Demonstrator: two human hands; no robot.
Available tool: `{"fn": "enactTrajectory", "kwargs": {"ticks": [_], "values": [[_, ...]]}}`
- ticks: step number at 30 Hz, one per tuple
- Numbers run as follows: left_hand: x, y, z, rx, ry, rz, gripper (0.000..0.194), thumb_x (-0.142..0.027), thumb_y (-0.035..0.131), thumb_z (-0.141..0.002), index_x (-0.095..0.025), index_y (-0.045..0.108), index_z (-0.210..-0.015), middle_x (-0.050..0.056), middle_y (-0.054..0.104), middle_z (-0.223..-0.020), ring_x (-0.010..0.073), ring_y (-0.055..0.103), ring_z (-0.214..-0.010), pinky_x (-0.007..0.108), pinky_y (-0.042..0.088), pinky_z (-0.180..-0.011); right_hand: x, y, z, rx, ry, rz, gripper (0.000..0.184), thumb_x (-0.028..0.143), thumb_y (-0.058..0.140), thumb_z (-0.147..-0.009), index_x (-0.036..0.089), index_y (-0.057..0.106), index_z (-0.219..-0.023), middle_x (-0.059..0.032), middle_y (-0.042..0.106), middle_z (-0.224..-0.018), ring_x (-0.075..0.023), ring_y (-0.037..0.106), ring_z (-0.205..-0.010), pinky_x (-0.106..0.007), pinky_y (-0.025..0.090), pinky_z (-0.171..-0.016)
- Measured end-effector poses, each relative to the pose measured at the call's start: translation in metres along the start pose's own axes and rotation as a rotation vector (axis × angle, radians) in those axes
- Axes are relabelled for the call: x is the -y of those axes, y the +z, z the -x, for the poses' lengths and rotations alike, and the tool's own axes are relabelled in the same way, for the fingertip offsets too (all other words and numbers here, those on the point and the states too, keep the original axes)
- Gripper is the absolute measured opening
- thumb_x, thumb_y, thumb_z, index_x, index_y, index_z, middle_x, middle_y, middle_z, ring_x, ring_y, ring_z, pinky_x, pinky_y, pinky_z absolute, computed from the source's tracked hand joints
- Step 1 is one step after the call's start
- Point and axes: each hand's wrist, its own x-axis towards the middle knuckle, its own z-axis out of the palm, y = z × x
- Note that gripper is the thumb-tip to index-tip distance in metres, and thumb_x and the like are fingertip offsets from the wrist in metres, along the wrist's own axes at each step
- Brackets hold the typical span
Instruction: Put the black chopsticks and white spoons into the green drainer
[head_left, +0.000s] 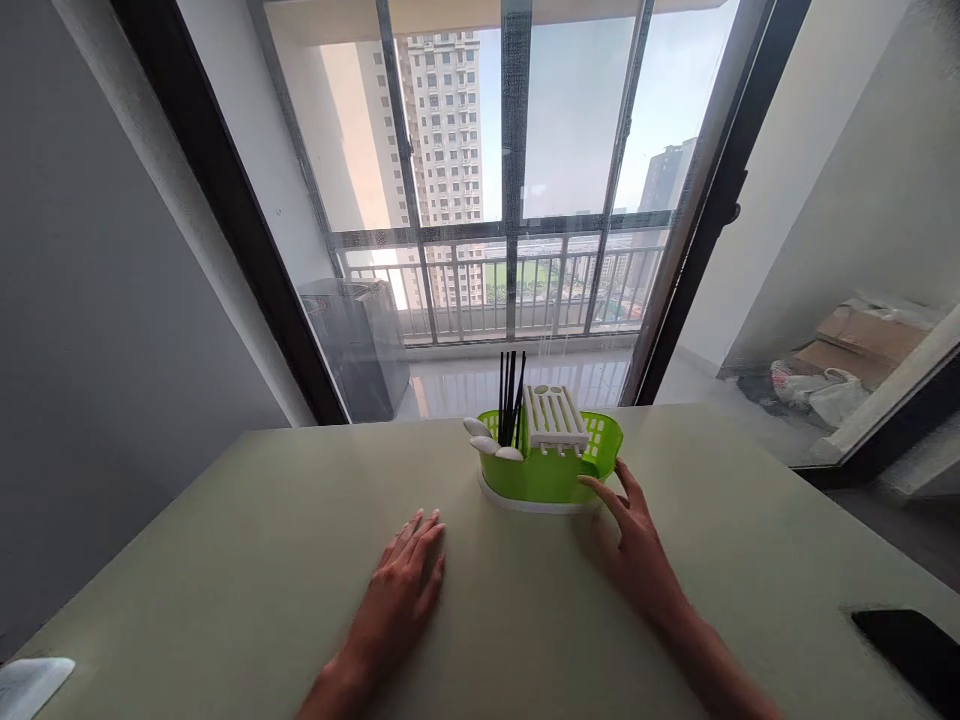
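Note:
A green cutlery holder (pixel 536 480) with a white base stands upright at the far middle of the table. Black chopsticks (pixel 508 398) rise from its left part, and white spoons (pixel 484 445) hang over the left front rim. A white slotted rack (pixel 556 416) sits across its middle. My right hand (pixel 634 535) is at the holder's right end, thumb against the front and fingers around the side. Part of the grip is hidden behind the holder. Nearer to me, my left hand (pixel 409 575) lies palm down on the table, fingers stretched, holding nothing.
The pale green table (pixel 247 560) ends just behind the holder, before a glass door and balcony. A black phone-like object (pixel 911 655) lies at the right edge. Something white (pixel 34 685) shows at the lower left. Cardboard and bags (pixel 855 355) are beyond, at right.

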Motion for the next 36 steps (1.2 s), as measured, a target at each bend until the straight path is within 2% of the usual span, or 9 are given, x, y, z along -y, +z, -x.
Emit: {"fn": "enactTrajectory", "kwargs": {"ticks": [3, 13, 19, 21, 25, 27, 30, 36], "values": [[0.000, 0.000, 0.000, 0.007, -0.002, -0.015, 0.044, -0.029, 0.041, -0.103, -0.027, 0.047, -0.147, 0.003, 0.049, -0.157, 0.0250, 0.034, -0.151, 0.051, 0.037, -0.121, 0.009, 0.004, 0.004, 0.055, -0.033, -0.034, 0.049, 0.020, 0.046, -0.096, 0.033, 0.056, -0.143, -0.0059, 0.007, -0.170, -0.0301, 0.057, -0.130, -0.052, 0.051, -0.105], [0.004, 0.003, 0.000, -0.015, 0.019, -0.007, 0.043, -0.029, 0.043, -0.102, -0.027, 0.050, -0.144, 0.003, 0.048, -0.157, 0.0253, 0.035, -0.151, 0.050, 0.038, -0.121, 0.021, 0.009, 0.007, 0.117, -0.122, -0.099, 0.050, 0.019, 0.048, -0.097, 0.035, 0.056, -0.143, -0.0037, 0.000, -0.171, -0.0279, 0.062, -0.124, -0.048, 0.056, -0.101], [0.003, 0.003, 0.000, -0.002, 0.012, 0.004, 0.040, -0.031, 0.041, -0.104, -0.027, 0.052, -0.143, 0.003, 0.048, -0.157, 0.0257, 0.035, -0.151, 0.052, 0.037, -0.122, 0.023, 0.011, 0.009, 0.132, -0.159, -0.096, 0.053, 0.017, 0.050, -0.095, 0.035, 0.055, -0.143, -0.0051, 0.003, -0.171, -0.0290, 0.062, -0.126, -0.048, 0.055, -0.102], [0.003, 0.003, 0.000, -0.004, 0.005, 0.004, 0.040, -0.032, 0.041, -0.104, -0.027, 0.052, -0.142, 0.003, 0.049, -0.157, 0.0257, 0.035, -0.151, 0.051, 0.037, -0.122, 0.023, 0.011, 0.008, 0.117, -0.160, -0.092, 0.053, 0.015, 0.048, -0.094, 0.035, 0.056, -0.142, -0.0047, 0.007, -0.170, -0.0299, 0.057, -0.132, -0.049, 0.054, -0.104], [0.003, 0.003, 0.000, -0.012, 0.006, 0.018, 0.040, -0.033, 0.043, -0.103, -0.026, 0.054, -0.141, 0.004, 0.050, -0.155, 0.0263, 0.036, -0.150, 0.051, 0.037, -0.122, 0.019, 0.009, 0.006, 0.039, -0.141, -0.084, 0.056, 0.014, 0.047, -0.093, 0.035, 0.053, -0.144, -0.0056, 0.025, -0.164, -0.0303, 0.035, -0.149, -0.051, 0.049, -0.109], [0.002, 0.002, 0.000, -0.023, 0.007, 0.040, 0.040, -0.032, 0.044, -0.103, -0.027, 0.055, -0.140, 0.004, 0.051, -0.155, 0.0269, 0.038, -0.149, 0.052, 0.038, -0.121, 0.017, 0.008, 0.005, 0.015, -0.124, -0.094, 0.059, 0.015, 0.048, -0.092, 0.035, 0.047, -0.148, -0.0067, 0.032, -0.160, -0.0289, 0.033, -0.149, -0.053, 0.048, -0.111], [0.003, 0.001, 0.000, -0.032, -0.009, 0.091, 0.041, -0.034, 0.046, -0.102, -0.027, 0.056, -0.141, 0.005, 0.052, -0.154, 0.0274, 0.040, -0.148, 0.052, 0.039, -0.120, 0.013, 0.009, 0.005, 0.015, -0.103, -0.120, 0.065, 0.014, 0.047, -0.091, 0.035, 0.042, -0.152, -0.0066, 0.033, -0.160, -0.0282, 0.034, -0.148, -0.055, 0.048, -0.111], [0.006, -0.004, -0.002, -0.048, -0.038, 0.231, 0.039, -0.034, 0.049, -0.099, -0.025, 0.060, -0.135, 0.005, 0.057, -0.150, 0.0261, 0.043, -0.146, 0.049, 0.038, -0.121, 0.012, 0.011, 0.006, 0.046, -0.083, -0.146, 0.064, 0.012, 0.046, -0.089, 0.036, 0.047, -0.148, -0.0024, 0.029, -0.164, -0.0272, 0.032, -0.150, -0.052, 0.048, -0.111]]}}
